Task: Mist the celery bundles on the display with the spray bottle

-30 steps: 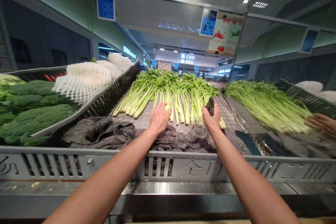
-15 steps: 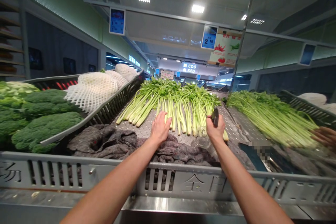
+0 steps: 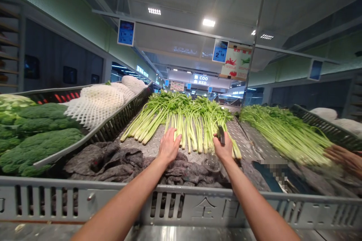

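Bunches of green celery stalks [image 3: 181, 120] lie fanned out on a metal display shelf [image 3: 152, 135]. My left hand [image 3: 169, 145] rests with fingers stretched flat on the cut ends of the stalks, just above a crumpled dark cloth [image 3: 135, 162]. My right hand [image 3: 223, 147] is closed round a small dark tool [image 3: 221, 134] that points up, held at the stalk ends on the right side of the pile. A clear plastic item [image 3: 211, 163] lies just below that hand.
A metal rail [image 3: 181, 203] fronts the shelf. Broccoli [image 3: 36, 139] and foam-netted produce [image 3: 96, 101] fill the tilted left tray. More celery [image 3: 283, 131] lies on the right, where another person's hand [image 3: 343, 158] reaches in. Price signs hang overhead.
Both hands stay at the stalk ends and have shifted slightly left; the view has tipped a little. The other person's hand at right stays on the right-hand celery.
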The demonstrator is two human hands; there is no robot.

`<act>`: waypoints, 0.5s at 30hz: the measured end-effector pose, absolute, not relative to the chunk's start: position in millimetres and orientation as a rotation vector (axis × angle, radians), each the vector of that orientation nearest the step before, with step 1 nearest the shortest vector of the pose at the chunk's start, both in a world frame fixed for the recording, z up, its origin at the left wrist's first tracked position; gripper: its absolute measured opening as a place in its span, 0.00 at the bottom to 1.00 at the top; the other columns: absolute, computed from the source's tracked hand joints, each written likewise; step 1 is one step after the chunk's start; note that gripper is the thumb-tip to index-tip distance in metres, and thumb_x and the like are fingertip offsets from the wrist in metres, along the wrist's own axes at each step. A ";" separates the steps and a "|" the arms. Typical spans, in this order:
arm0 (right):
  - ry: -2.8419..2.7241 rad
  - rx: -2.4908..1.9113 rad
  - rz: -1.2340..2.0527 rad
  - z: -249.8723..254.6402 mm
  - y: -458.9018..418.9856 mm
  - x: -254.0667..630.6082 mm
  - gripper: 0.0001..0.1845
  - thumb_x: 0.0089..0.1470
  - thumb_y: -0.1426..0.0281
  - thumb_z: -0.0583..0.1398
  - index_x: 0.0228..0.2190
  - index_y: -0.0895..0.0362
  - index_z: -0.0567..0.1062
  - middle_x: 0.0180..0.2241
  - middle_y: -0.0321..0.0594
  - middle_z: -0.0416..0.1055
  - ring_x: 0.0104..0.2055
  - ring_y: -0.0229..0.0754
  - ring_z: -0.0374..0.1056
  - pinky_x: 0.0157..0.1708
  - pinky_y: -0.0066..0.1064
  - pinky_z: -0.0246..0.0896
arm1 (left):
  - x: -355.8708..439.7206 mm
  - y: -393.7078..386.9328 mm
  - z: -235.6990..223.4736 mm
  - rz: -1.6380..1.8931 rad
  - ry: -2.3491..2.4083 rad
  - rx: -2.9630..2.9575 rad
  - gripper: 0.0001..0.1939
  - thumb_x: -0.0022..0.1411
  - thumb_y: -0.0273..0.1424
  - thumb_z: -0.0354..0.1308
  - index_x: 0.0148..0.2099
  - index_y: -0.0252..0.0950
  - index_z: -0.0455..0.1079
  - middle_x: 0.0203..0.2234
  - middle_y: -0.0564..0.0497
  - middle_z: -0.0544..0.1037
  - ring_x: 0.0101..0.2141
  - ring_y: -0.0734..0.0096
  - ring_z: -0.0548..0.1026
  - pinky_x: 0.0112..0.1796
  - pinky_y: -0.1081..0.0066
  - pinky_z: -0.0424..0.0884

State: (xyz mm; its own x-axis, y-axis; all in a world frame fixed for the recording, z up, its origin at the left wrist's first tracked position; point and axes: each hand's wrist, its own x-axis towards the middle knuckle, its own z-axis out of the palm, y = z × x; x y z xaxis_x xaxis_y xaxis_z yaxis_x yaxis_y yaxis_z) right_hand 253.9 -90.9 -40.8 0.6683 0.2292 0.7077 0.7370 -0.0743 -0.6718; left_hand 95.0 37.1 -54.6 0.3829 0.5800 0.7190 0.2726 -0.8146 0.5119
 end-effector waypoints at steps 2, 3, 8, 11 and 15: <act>-0.868 -1.651 -0.452 -41.2 -90.5 251.4 0.13 0.38 0.64 0.52 0.27 0.56 0.68 0.24 0.36 0.68 0.26 0.40 0.63 0.27 0.29 0.54 | 94.6 36.0 -54.1 1.386 0.750 2.337 0.20 0.58 0.37 0.39 0.50 0.33 0.57 0.51 0.41 0.60 0.53 0.60 0.57 0.50 0.56 0.54; -0.885 -1.656 -0.443 -41.2 -90.4 250.3 0.13 0.38 0.64 0.51 0.27 0.57 0.68 0.23 0.36 0.68 0.26 0.40 0.63 0.26 0.29 0.54 | 94.3 35.4 -53.8 1.377 0.750 2.337 0.20 0.58 0.37 0.39 0.50 0.33 0.57 0.51 0.41 0.60 0.53 0.60 0.57 0.50 0.56 0.54; -0.803 -1.629 -0.539 -39.8 -91.6 250.0 0.14 0.38 0.65 0.52 0.29 0.57 0.68 0.25 0.38 0.68 0.27 0.41 0.63 0.28 0.30 0.54 | 92.7 32.0 -52.7 1.359 0.744 2.349 0.21 0.58 0.38 0.38 0.50 0.33 0.57 0.51 0.41 0.61 0.53 0.60 0.57 0.51 0.56 0.53; -0.732 -1.613 -0.602 -39.4 -92.2 252.1 0.15 0.38 0.65 0.52 0.31 0.57 0.67 0.28 0.41 0.69 0.28 0.43 0.63 0.29 0.32 0.54 | 92.5 31.2 -52.9 1.362 0.738 2.355 0.21 0.58 0.38 0.38 0.50 0.33 0.57 0.51 0.41 0.61 0.53 0.60 0.57 0.51 0.56 0.53; -0.747 -1.601 -0.564 -40.3 -92.0 251.8 0.15 0.38 0.65 0.52 0.31 0.57 0.67 0.28 0.40 0.68 0.29 0.43 0.63 0.30 0.31 0.55 | 92.9 32.5 -54.2 1.353 0.739 2.360 0.21 0.58 0.37 0.39 0.50 0.33 0.57 0.52 0.41 0.60 0.53 0.61 0.57 0.51 0.57 0.52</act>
